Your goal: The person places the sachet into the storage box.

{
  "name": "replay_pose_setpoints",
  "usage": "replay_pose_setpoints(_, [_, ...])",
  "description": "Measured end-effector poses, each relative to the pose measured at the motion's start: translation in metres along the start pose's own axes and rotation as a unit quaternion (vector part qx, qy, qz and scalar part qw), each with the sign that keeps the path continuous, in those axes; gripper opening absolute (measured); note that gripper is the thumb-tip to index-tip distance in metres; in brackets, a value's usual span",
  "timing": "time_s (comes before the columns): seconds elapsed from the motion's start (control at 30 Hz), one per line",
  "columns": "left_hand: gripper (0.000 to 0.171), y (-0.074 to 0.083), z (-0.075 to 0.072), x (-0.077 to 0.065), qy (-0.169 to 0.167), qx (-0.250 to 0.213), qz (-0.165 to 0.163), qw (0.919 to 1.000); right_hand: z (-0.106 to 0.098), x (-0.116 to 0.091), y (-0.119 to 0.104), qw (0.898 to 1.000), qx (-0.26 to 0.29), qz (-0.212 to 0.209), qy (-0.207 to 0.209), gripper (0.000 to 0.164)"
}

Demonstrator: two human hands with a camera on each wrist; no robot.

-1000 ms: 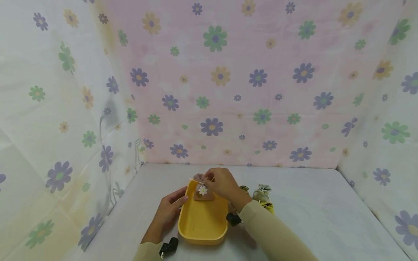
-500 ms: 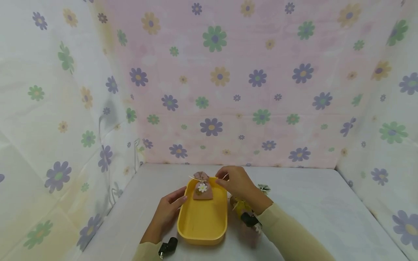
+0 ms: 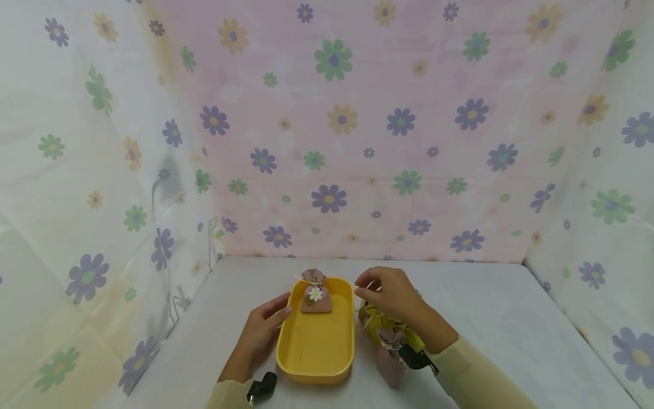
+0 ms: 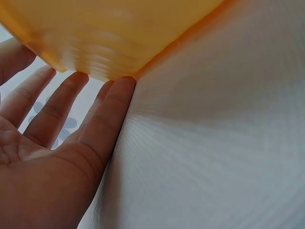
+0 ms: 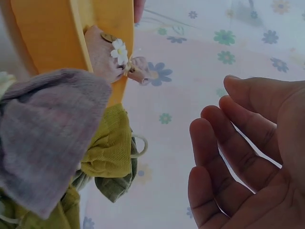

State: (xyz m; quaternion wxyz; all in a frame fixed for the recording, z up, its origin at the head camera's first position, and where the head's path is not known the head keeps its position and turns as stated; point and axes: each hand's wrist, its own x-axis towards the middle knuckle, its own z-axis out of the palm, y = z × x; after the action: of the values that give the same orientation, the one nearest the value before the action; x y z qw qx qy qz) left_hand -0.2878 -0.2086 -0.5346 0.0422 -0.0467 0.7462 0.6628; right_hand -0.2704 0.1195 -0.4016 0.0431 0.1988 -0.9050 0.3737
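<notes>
A yellow tray (image 3: 314, 346) lies on the white table, and a small pink drawstring pouch (image 3: 317, 304) with a white flower leans at its far end, its gathered neck over the rim. My left hand (image 3: 267, 325) rests against the tray's left side; in the left wrist view its straight fingers (image 4: 107, 112) touch the outer wall. My right hand (image 3: 393, 292) is in the air right of the tray, fingers loosely bent and holding nothing. Below it are more pouches: a mauve pouch (image 5: 55, 129) and a mustard pouch (image 5: 107, 143), with a dark green pouch (image 5: 116, 186) partly behind.
The pouches cluster just right of the tray, partly hidden under my right hand and sleeve. A black wrist device (image 3: 262, 386) sits at my left cuff. Flower-printed cloth (image 3: 357, 170) walls the table at the back and both sides.
My right hand has let go of the pink pouch in the tray and moved right, over the other pouches, more of which now show. The left hand stays at the tray.
</notes>
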Motion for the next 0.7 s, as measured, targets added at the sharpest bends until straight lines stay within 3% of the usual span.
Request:
replay_pose_setpoints(0.13, [0.049, 0.0, 0.0, -0.001, 0.0, -0.004, -0.001, 1.0, -0.003, -0.012, 0.007, 1.0, 0.011, 0.002, 0.002, 0.008])
replay_pose_setpoints(0.43, [0.05, 0.0, 0.001, -0.003, -0.002, -0.001, 0.006, 1.0, -0.007, -0.033, 0.023, 0.998, 0.02, -0.04, 0.038, 0.011])
replay_pose_setpoints(0.7, [0.049, 0.002, 0.001, -0.003, 0.0, -0.002, 0.001, 1.0, -0.011, -0.047, 0.033, 0.997, 0.057, -0.034, 0.031, 0.017])
